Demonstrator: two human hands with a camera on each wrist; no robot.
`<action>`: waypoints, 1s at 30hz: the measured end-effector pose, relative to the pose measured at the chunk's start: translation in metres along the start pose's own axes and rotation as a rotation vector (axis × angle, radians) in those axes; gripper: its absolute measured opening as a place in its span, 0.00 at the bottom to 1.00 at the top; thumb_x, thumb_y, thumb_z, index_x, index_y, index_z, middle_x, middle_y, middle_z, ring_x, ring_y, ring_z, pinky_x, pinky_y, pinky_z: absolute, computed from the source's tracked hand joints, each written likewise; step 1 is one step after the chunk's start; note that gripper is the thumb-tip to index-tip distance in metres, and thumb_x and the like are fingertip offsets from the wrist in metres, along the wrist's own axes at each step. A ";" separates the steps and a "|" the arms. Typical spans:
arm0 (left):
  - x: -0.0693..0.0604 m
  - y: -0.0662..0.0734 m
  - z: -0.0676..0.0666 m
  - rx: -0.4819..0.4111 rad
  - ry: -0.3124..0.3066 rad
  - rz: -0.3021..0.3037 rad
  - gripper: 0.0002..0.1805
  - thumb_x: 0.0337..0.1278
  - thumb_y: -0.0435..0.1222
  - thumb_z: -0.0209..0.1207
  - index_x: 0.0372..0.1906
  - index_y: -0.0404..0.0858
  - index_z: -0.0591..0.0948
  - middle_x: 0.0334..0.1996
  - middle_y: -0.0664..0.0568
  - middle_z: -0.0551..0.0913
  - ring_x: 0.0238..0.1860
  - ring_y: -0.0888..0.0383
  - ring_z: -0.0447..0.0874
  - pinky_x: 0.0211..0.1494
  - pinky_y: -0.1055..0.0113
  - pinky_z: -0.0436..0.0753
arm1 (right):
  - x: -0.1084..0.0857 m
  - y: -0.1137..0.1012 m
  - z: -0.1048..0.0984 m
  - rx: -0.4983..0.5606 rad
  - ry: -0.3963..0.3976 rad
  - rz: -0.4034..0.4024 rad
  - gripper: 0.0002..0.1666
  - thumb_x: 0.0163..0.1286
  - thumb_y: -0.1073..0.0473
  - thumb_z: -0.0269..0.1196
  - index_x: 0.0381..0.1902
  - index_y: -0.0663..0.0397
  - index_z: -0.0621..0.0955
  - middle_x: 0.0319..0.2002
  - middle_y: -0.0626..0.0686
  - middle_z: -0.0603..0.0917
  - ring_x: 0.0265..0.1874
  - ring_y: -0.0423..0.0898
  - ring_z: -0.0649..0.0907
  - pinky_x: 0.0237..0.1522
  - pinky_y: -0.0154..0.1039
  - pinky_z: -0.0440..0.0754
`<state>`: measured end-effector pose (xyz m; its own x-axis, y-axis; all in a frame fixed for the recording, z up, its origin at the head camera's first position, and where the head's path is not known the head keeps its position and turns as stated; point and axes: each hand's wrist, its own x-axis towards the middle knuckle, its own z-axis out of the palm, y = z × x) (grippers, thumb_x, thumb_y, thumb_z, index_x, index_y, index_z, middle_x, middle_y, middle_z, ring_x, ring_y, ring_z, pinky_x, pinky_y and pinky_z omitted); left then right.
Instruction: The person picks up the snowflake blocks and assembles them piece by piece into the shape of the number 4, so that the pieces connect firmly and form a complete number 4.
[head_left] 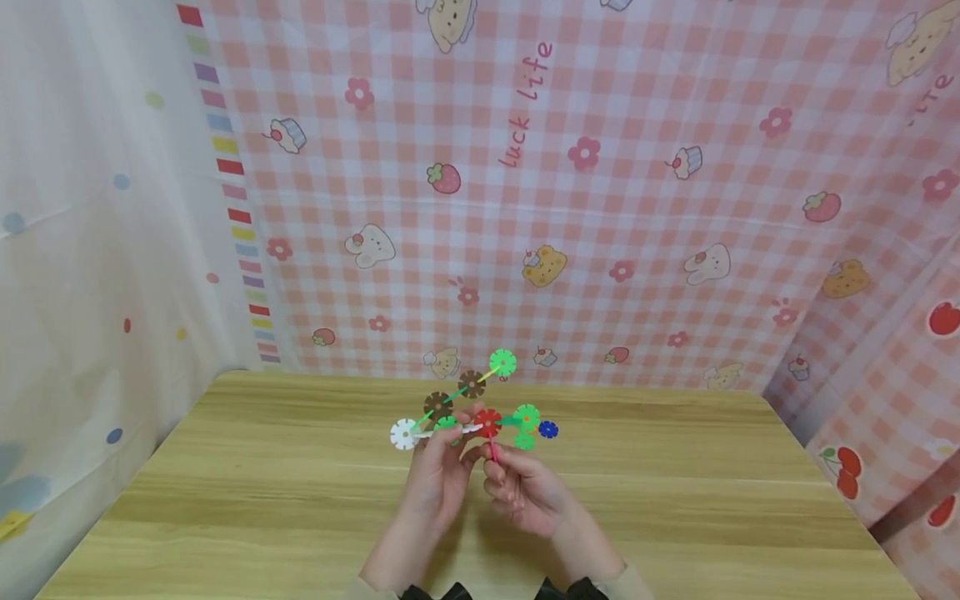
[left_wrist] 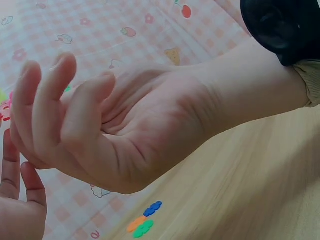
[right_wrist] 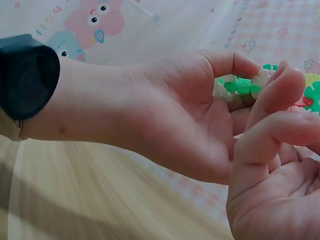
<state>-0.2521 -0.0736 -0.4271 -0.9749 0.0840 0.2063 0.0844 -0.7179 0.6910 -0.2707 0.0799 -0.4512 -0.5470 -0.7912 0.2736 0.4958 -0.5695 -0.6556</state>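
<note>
A chain of notched plastic snowflake discs hangs together above the table in the head view. Its white disc (head_left: 403,434) forms the left corner; brown discs (head_left: 438,407) run up to a green disc (head_left: 502,362). My left hand (head_left: 438,475) pinches the chain's lower row, between the white disc and a red disc (head_left: 488,423). Thumb and forefinger of my right hand (head_left: 525,492) pinch a pink disc (head_left: 492,448), seen edge-on at the red disc's lower rim. In the left wrist view, the right hand (left_wrist: 125,120) has its other fingers curled. My left palm (right_wrist: 180,110) shows in the right wrist view.
Right of the hands, blue (left_wrist: 152,208), orange (left_wrist: 136,224) and green discs (left_wrist: 143,229) seem to lie on the wooden table (head_left: 690,500). A pink checked cloth (head_left: 480,217) hangs behind it, with a white curtain (head_left: 112,275) on the left.
</note>
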 end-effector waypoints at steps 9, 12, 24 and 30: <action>0.000 -0.004 0.002 0.057 0.018 0.003 0.12 0.63 0.31 0.47 0.32 0.46 0.80 0.48 0.53 0.82 0.47 0.56 0.78 0.48 0.62 0.74 | -0.002 -0.001 0.001 -0.006 0.017 -0.011 0.25 0.81 0.58 0.33 0.44 0.51 0.79 0.30 0.39 0.84 0.20 0.30 0.74 0.19 0.21 0.66; 0.001 -0.002 0.000 0.033 -0.001 0.012 0.12 0.63 0.30 0.47 0.33 0.45 0.80 0.47 0.53 0.83 0.48 0.56 0.78 0.49 0.63 0.75 | -0.002 -0.002 0.004 -0.021 0.041 -0.003 0.27 0.81 0.58 0.32 0.43 0.51 0.81 0.31 0.40 0.85 0.21 0.30 0.76 0.18 0.20 0.66; 0.003 0.001 -0.005 -0.046 -0.018 0.000 0.12 0.65 0.27 0.47 0.36 0.42 0.81 0.47 0.50 0.84 0.49 0.54 0.81 0.55 0.65 0.75 | 0.001 -0.005 0.008 -0.119 0.123 0.000 0.27 0.80 0.59 0.31 0.42 0.50 0.80 0.28 0.42 0.83 0.21 0.32 0.78 0.17 0.20 0.67; 0.004 0.002 -0.007 -0.047 0.009 -0.009 0.12 0.66 0.28 0.49 0.38 0.43 0.81 0.49 0.50 0.83 0.50 0.53 0.81 0.58 0.61 0.75 | 0.001 -0.007 0.013 -0.206 0.332 -0.009 0.12 0.79 0.58 0.41 0.46 0.49 0.73 0.26 0.43 0.80 0.20 0.32 0.77 0.19 0.22 0.71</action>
<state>-0.2570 -0.0794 -0.4294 -0.9774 0.0843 0.1939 0.0661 -0.7491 0.6592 -0.2663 0.0799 -0.4376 -0.7560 -0.6519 0.0593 0.3629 -0.4928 -0.7909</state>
